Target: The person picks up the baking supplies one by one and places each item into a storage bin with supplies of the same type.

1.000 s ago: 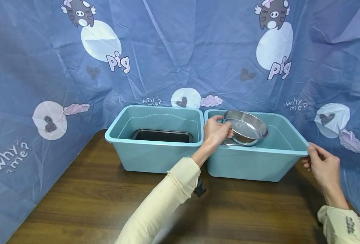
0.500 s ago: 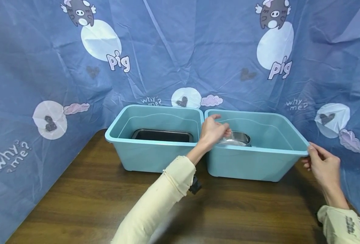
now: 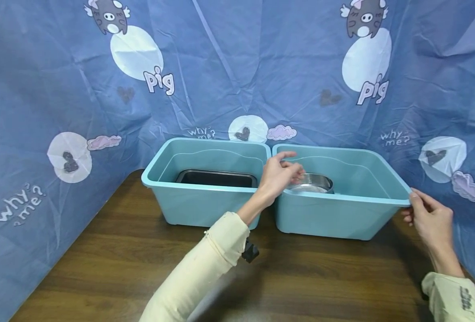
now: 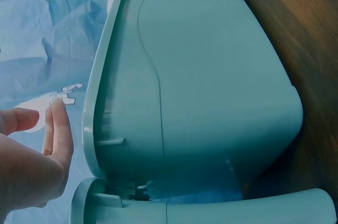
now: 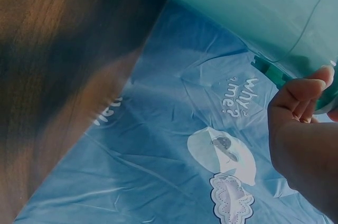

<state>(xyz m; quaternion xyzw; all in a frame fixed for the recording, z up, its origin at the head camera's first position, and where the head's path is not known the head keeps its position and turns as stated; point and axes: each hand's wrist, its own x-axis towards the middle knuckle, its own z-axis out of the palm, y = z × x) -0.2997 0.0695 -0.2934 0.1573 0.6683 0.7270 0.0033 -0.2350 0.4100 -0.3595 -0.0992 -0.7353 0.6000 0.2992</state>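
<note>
A blue printed backdrop point(image 3: 237, 67) is filling the upper part of the head view, above a brown wooden table point(image 3: 112, 264) on which two teal bins are being kept side by side at the centre. In the left bin point(image 3: 189, 203) a dark tray point(image 3: 216, 178) is lying, and in the right bin point(image 3: 342, 214) a steel bowl point(image 3: 315, 182) is resting near the left wall. The left hand point(image 3: 278, 175) is being held released, fingers loosely spread, just over the bowl at centre frame, while the right bin's corner rim at the right of the frame is being pinched by the right hand point(image 3: 429, 220).

"pig" and "why? me?" printed repeatedly on the blue backdrop cloth point(image 3: 237, 67) (sleeve lettering unreadable)
</note>
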